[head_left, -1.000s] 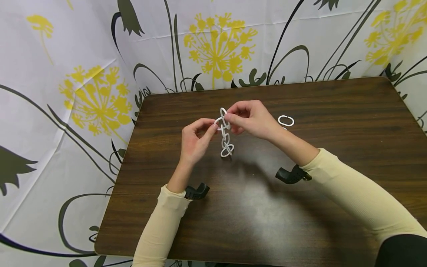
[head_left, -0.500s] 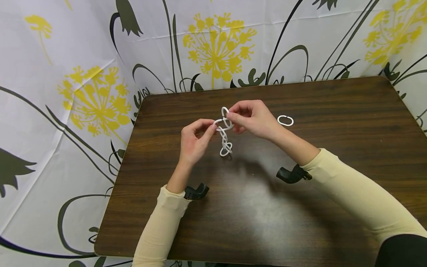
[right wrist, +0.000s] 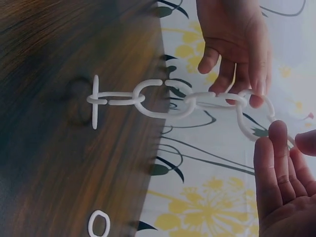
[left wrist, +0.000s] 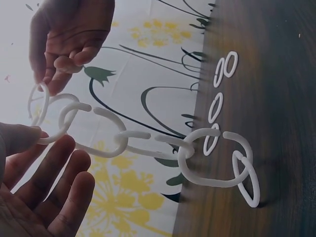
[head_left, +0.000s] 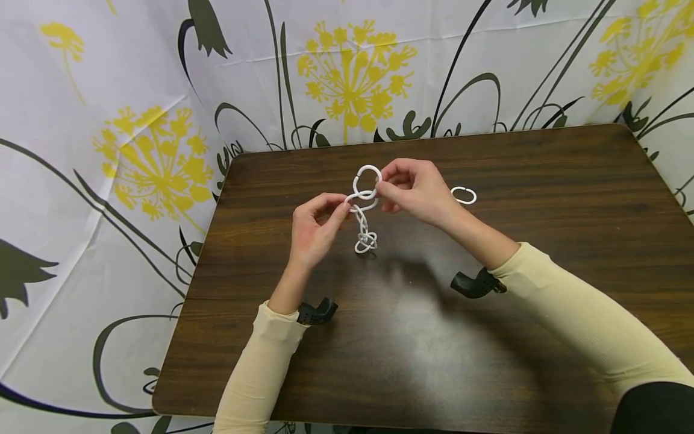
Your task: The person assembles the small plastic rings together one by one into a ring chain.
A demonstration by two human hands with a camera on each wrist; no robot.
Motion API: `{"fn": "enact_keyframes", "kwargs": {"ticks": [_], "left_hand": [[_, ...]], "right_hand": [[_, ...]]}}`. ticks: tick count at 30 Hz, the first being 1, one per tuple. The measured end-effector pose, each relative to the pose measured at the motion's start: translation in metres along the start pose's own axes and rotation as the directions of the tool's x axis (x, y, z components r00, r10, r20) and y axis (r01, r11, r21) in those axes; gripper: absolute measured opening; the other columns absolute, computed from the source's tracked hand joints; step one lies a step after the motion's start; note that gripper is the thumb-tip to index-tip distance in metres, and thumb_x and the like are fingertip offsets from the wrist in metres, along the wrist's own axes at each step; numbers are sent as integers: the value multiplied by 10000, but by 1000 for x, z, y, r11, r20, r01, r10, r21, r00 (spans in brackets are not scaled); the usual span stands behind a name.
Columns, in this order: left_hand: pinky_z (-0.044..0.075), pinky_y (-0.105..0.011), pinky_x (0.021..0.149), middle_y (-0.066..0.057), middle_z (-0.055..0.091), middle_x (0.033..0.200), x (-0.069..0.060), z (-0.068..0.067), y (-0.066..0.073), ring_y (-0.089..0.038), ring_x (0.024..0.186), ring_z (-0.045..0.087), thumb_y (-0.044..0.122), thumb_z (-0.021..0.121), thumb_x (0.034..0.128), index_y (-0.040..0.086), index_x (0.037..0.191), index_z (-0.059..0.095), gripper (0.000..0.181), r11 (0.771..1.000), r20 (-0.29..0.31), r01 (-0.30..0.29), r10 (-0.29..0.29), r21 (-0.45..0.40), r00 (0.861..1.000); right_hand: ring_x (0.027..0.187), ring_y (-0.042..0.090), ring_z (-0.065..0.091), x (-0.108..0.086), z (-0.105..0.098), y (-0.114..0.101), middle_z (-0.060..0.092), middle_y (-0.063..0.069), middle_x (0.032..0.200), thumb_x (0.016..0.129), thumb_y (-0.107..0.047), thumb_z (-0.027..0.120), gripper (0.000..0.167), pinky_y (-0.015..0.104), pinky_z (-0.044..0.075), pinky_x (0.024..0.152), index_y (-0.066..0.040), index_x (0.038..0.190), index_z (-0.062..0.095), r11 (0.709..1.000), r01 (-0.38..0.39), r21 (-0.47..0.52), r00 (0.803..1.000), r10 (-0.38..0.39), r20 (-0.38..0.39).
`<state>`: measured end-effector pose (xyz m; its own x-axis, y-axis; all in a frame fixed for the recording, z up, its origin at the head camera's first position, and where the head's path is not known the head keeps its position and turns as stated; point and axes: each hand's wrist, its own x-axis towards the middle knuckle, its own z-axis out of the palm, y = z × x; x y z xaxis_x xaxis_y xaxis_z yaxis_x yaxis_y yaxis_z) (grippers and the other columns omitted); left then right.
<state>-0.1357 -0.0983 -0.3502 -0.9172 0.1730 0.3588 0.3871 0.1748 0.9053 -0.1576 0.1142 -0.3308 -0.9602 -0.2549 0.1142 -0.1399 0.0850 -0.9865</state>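
A chain of white plastic C-shaped links hangs between the two hands, its lower end at or just above the tabletop. With thumb and fingertips the left hand pinches an upper link of it. Slightly higher, the right hand pinches the topmost link at its right side. These two links pass through each other, and a narrow gap shows on the topmost link's left side. In the left wrist view, the left hand's remaining fingers are spread loosely.
One loose white link shows on the brown table beside the right forearm. The left wrist view shows several loose links in a row. A flower-patterned cloth stands behind the table and to its left.
My right hand has risen slightly and turned the topmost link from edge-on to face-on. The left hand's link now tilts flatter. My left hand has barely moved.
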Motion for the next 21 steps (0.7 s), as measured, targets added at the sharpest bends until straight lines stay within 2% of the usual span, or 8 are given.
{"fn": "enact_keyframes", "kwargs": {"ticks": [3, 7, 11, 12, 15, 18, 21], "left_hand": [[558, -304, 576, -271, 674, 864, 0, 0, 0, -411, 761, 642, -28, 657, 905, -137, 985, 675, 136, 1000, 0, 5, -5, 7, 1000], [515, -222, 575, -233, 677, 877, 0, 0, 1, -292, 748, 623, -26, 676, 892, -131, 975, 685, 134, 999, -10, -21, 21, 35, 1000], [485, -188, 584, -208, 677, 914, 1, -1, 2, -238, 775, 612, -18, 683, 891, -105, 991, 695, 133, 998, -3, -46, 46, 46, 999], [497, -206, 582, -208, 676, 921, 2, -1, 3, -259, 772, 613, -15, 678, 896, -105, 1005, 692, 142, 998, 2, -44, 44, 41, 999], [519, -220, 569, -220, 678, 939, 4, -1, 5, -217, 770, 626, -7, 657, 914, -111, 1053, 677, 175, 999, 8, -27, 27, 23, 1000], [551, -301, 556, -239, 680, 951, 6, 1, 8, -156, 753, 638, 1, 635, 931, -117, 1089, 668, 200, 1000, 4, -4, 4, 5, 1000], [548, -317, 551, -257, 677, 955, 9, 2, 10, -106, 743, 634, 2, 624, 937, -120, 1086, 669, 197, 1000, -5, 8, -8, -14, 1000]], "right_hand": [[635, 245, 692, 0, 2, 1, 690, 211, 856, 884, -50, 662, 93, 359, 586, 587, 18, 931, 619, 1000, -6, 16, 1000, 6, -19], [642, 265, 701, 0, 4, 4, 707, 125, 802, 874, -40, 670, 75, 376, 586, 588, 8, 911, 626, 999, -9, 45, 999, 11, -35], [664, 258, 710, 0, 6, 6, 708, 179, 839, 877, -42, 687, 102, 370, 587, 599, 25, 920, 623, 997, -13, 81, 1000, 15, -25], [667, 254, 710, 0, 7, 6, 707, 196, 851, 877, -44, 691, 108, 366, 587, 600, 27, 921, 622, 996, -14, 87, 1000, 16, -24], [675, 244, 712, 0, 8, 6, 706, 208, 866, 880, -43, 694, 125, 397, 589, 618, 39, 932, 616, 995, -18, 100, 1000, 20, -17], [680, 242, 714, 0, 10, 7, 719, 152, 847, 884, -36, 690, 130, 431, 589, 641, 49, 943, 610, 993, -28, 112, 1000, 29, -10], [681, 243, 716, -1, 10, 7, 726, 148, 858, 888, -35, 685, 129, 428, 590, 643, 46, 953, 608, 992, -39, 118, 999, 39, 1]]}}
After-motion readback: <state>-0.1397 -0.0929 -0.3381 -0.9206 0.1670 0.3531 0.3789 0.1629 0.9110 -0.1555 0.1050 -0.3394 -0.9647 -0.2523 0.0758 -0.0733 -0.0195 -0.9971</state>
